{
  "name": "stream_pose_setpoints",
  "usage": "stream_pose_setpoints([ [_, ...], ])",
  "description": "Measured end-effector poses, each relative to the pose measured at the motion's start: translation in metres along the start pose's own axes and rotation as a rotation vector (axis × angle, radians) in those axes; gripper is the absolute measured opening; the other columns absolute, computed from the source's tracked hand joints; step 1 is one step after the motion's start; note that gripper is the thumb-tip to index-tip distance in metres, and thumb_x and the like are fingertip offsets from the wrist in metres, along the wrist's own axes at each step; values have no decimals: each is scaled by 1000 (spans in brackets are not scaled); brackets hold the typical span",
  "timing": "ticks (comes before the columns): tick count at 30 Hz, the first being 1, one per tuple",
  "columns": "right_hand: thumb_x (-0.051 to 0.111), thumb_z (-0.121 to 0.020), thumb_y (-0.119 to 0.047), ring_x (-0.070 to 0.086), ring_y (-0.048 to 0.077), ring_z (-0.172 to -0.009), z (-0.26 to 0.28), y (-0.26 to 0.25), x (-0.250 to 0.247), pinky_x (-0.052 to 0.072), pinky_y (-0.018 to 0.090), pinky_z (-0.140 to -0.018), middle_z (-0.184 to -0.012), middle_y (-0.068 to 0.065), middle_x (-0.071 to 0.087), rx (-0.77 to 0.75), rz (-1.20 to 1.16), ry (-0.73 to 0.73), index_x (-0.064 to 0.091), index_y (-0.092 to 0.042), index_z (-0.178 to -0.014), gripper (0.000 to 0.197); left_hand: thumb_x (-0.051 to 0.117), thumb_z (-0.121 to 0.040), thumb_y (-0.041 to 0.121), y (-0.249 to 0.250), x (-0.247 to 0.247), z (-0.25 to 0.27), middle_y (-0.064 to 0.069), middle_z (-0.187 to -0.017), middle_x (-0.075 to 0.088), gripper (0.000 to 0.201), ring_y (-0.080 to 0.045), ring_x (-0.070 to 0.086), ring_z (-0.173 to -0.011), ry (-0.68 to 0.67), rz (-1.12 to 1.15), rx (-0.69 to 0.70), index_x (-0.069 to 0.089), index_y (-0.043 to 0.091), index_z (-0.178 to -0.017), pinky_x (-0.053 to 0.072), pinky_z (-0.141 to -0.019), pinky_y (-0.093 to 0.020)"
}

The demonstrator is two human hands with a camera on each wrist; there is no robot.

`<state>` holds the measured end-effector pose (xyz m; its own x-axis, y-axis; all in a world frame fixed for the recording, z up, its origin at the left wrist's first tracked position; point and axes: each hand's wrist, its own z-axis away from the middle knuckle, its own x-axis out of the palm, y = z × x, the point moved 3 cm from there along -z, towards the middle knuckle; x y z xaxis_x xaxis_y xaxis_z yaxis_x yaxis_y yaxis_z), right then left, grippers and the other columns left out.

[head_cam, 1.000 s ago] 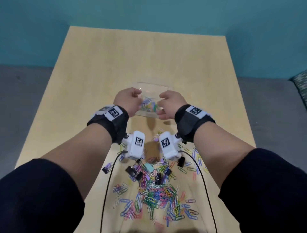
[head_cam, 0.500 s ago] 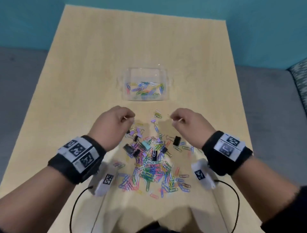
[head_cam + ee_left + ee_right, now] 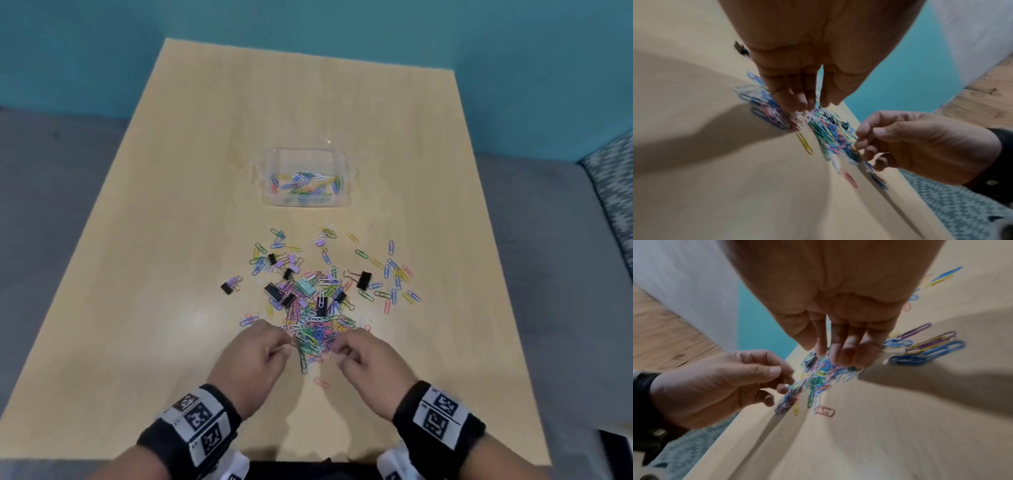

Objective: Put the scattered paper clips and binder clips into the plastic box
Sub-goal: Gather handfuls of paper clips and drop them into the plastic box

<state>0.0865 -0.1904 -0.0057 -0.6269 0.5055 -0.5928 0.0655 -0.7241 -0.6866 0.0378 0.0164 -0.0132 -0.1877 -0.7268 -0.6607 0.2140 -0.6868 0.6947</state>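
Observation:
A clear plastic box (image 3: 346,161) stands mid-table with several coloured paper clips (image 3: 301,186) inside. In front of it lies a scattered pile of paper clips (image 3: 318,322) mixed with binder clips: black ones (image 3: 363,280), a teal one (image 3: 306,287), small purple ones. Both hands are at the pile's near end, facing each other. My left hand (image 3: 286,346) curls its fingertips (image 3: 797,104) into the clips. My right hand (image 3: 337,347) pinches at clips from the other side (image 3: 865,139). In the right wrist view its fingertips (image 3: 846,356) dig into the tangle (image 3: 822,374).
The wooden table (image 3: 171,240) stretches well beyond the box. A lone black-and-purple binder clip (image 3: 226,287) lies left of the pile. Loose clips spread to the right (image 3: 397,274). A patterned cushion (image 3: 613,178) sits off the table's right side.
Both hands drew back from the box to the near end of the pile and came down onto the clips. The view tilted down, so the box looks farther away.

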Motion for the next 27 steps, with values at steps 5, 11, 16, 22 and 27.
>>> stream_pose_setpoints([
  [5,54,-84,-33,32,19,-111,28,23,-8,35,27,-91,-128,-3,38,153,298,133,35,-28,-138,57,52,-75,52,-23,-5,23,-4,-109,54,57,-28,48,-96,106,-264,-103,58,20,-122,44,-86,-39],
  [11,59,-81,-44,29,25,-119,0,-4,19,40,37,-96,-139,1,30,88,406,127,22,-27,-145,76,72,-75,37,6,26,12,-3,-127,45,71,-25,37,-111,57,-279,4,40,26,-138,38,-96,-35],
  [16,56,-85,-26,33,26,-114,-21,-18,27,45,39,-88,-130,4,37,36,444,134,34,-23,-138,57,62,-83,29,24,36,-7,-5,-131,40,61,-25,32,-114,32,-341,38,38,29,-138,41,-93,-35],
  [22,49,-89,-12,41,29,-103,-31,-18,20,39,36,-75,-117,8,42,34,423,114,46,-18,-117,29,59,-85,18,21,32,-24,-6,-112,46,36,-26,39,-99,28,-365,24,53,21,-120,47,-77,-43],
  [27,51,-90,-10,50,29,-91,-28,-15,11,33,32,-67,-105,5,48,61,391,95,47,-18,-105,18,58,-83,10,17,28,-24,-7,-102,50,22,-28,46,-91,28,-376,39,59,15,-104,45,-71,-40],
])
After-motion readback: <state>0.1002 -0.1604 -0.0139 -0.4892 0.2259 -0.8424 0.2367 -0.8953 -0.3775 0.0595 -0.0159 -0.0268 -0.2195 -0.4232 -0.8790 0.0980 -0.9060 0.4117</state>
